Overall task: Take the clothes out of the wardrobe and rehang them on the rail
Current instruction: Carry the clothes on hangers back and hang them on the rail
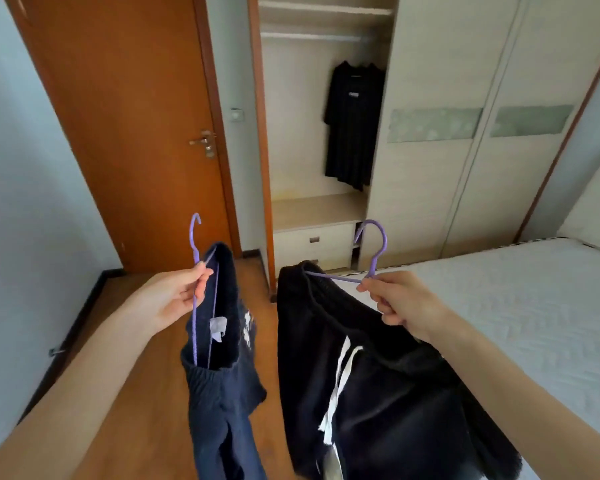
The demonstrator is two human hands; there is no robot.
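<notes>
My left hand (174, 299) grips a purple hanger (195, 244) that carries navy blue trousers (222, 393), hanging down in front of me. My right hand (402, 303) grips a second purple hanger (374, 251) with black drawstring trousers (378, 393), white cords showing. Ahead stands the open wardrobe (316, 209). Inside it a black garment (354, 126) hangs from the rail (312, 36), near the right side of the opening.
A brown wooden door (125, 133) is shut on the left. The wardrobe's sliding doors (465, 133) cover its right part, with drawers (312, 244) below the opening. A bed with a white quilt (516, 306) lies to the right. Wooden floor (125, 393) runs under my arms.
</notes>
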